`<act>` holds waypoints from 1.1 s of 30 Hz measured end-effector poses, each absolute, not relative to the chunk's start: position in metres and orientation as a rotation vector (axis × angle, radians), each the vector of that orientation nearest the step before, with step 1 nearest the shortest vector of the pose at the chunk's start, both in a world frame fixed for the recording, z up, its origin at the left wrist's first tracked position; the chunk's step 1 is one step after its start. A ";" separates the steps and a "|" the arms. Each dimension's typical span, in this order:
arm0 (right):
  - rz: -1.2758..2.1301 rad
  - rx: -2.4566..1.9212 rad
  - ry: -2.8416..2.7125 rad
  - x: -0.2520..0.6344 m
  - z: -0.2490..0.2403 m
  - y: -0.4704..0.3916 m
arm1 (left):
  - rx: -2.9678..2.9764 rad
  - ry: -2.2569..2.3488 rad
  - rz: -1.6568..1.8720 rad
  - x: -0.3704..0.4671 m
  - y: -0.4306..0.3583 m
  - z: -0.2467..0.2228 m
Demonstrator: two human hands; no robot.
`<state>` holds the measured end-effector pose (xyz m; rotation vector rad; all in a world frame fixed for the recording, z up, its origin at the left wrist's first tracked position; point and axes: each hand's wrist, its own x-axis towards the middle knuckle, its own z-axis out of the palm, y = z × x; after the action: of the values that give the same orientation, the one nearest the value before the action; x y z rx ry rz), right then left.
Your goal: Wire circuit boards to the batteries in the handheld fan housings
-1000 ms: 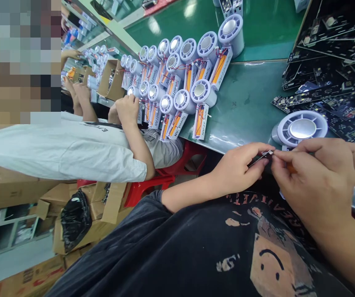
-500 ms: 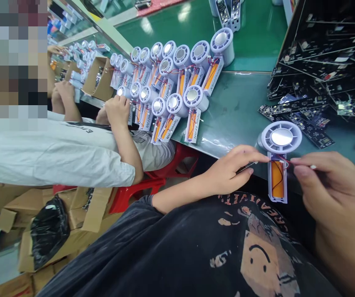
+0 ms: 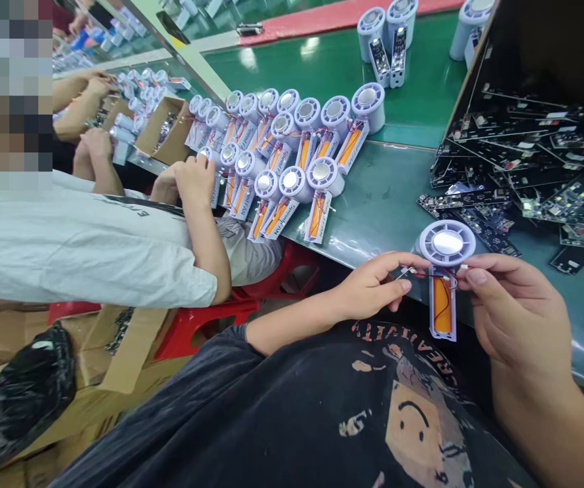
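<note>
A pale lilac handheld fan point(image 3: 447, 244) lies in front of me, its round head on the table edge and its open handle towards my body. An orange battery point(image 3: 442, 305) with thin red and black wires fills the handle. My right hand point(image 3: 515, 305), closed in a pinch, holds the small white wire connector point(image 3: 463, 268) beside the fan's neck. On the other side, my left hand point(image 3: 376, 285) has its index fingertip at the neck. Between its thumb and fingers is a thin strip seen nearly edge-on, apparently a circuit board point(image 3: 404, 272), mostly hidden.
Several similar fans point(image 3: 325, 173) stand in rows to the left. Black circuit boards point(image 3: 479, 200) spill from a box point(image 3: 467, 74) at the right. More fans point(image 3: 398, 41) stand farther back. A co-worker's arm point(image 3: 203, 224) and a red stool point(image 3: 281, 274) are at the left.
My right hand has drawn in closer to the fan's neck with the connector. The view has shifted, and the fan and both hands appear slightly lower.
</note>
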<state>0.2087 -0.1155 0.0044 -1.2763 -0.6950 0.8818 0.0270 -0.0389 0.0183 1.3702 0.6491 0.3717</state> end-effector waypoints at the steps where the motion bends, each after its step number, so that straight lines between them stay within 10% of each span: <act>1: 0.848 -1.312 -0.755 0.209 0.006 -0.117 | 1.297 0.636 0.373 0.029 -0.040 0.018; 14: 0.100 -1.557 -1.736 0.208 0.024 -0.114 | 0.997 0.608 0.306 0.038 -0.040 0.024; 33: 0.046 -1.520 -1.697 0.211 0.013 -0.120 | 1.153 0.679 0.384 0.048 -0.032 0.024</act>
<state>0.2109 -0.1200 0.0130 -1.5198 -1.6965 0.0457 0.0484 -0.0322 0.0236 1.1526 0.6787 0.3842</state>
